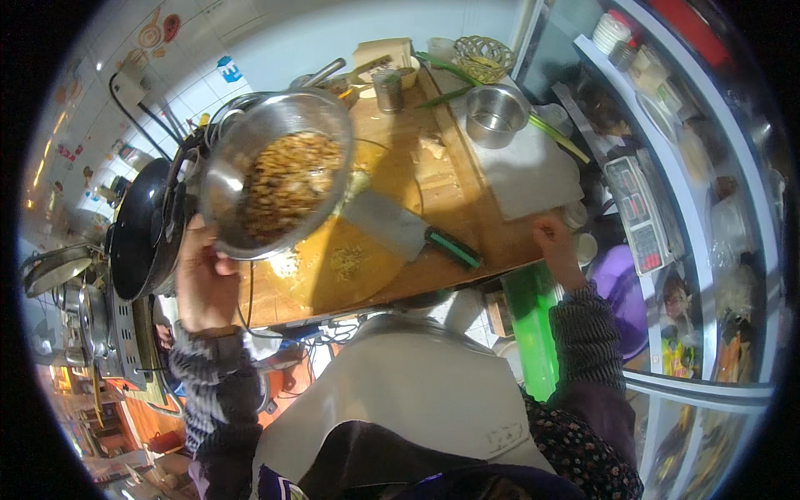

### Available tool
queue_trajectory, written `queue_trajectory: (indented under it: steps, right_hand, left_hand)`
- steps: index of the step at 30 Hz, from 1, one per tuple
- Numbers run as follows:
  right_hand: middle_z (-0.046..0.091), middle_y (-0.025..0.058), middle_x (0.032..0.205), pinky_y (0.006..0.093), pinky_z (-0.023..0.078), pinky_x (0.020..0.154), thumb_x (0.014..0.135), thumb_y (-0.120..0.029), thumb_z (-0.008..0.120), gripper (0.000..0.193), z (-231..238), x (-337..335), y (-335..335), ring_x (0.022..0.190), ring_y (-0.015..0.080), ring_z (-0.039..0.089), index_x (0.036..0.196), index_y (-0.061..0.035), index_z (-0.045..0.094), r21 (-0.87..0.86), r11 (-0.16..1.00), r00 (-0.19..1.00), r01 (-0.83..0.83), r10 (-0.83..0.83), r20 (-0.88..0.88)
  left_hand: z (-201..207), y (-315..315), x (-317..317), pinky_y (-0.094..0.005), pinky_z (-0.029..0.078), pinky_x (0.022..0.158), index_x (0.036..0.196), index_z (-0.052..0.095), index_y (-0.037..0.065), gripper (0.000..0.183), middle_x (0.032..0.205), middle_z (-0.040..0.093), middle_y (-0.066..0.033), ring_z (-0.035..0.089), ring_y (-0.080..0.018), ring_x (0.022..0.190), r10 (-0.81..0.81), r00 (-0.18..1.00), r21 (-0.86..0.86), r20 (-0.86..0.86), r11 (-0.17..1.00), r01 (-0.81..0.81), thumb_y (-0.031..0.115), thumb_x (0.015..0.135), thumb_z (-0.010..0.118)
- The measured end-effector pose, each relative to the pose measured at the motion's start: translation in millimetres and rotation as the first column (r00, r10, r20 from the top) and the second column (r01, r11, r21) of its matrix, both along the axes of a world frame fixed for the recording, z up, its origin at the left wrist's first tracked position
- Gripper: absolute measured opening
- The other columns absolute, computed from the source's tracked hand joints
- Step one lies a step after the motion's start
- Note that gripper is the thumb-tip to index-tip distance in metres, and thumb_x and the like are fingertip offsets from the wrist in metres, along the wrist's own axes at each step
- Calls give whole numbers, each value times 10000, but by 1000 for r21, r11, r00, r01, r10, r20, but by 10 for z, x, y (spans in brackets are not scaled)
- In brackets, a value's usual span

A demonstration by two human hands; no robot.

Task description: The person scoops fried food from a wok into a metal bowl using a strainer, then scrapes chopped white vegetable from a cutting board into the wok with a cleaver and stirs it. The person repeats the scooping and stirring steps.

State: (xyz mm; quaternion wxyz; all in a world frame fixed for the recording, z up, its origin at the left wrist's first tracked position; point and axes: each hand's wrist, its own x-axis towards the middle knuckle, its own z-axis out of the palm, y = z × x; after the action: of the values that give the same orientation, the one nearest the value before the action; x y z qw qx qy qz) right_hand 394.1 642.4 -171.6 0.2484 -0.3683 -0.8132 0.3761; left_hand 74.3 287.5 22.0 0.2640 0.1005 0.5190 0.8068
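A round steel bowl (pixel 279 171), shiny and tilted toward the viewer, holds a heap of brownish chopped food (pixel 287 183) and sits raised just above the left hand's fingers (pixel 218 265), which grip its lower rim, well apart from the right hand's fingers (pixel 552 237).

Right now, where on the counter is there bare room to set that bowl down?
Bare wood lies between the cleaver and the white board. The white board's near half is also free. The far end is crowded around the steel pot and wire basket.
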Motion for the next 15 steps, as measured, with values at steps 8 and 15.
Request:
queue_trajectory:
  steps: [8,15]
  right_hand:
    - [601,80,851,270,454,715,842,-119,551,172,-221,541,15,795,130,569,968,-5,580,-8,992,988,127,-126,93]
    - [613,92,815,282,456,696,870,-138,539,181,-468,990,-220,743,143,567,984,2,560,-232,942,969,244,-245,26]
  left_hand:
    - [-792,1341,520,-181,460,421,851,474,115,107,676,539,17,506,-49,499,-332,936,-14,117,942,336,58,796,546]
    - [-1455,2210,831,-168,474,447,1027,520,40,216,767,589,-22,559,-77,582,-543,814,91,206,839,536,51,811,508]
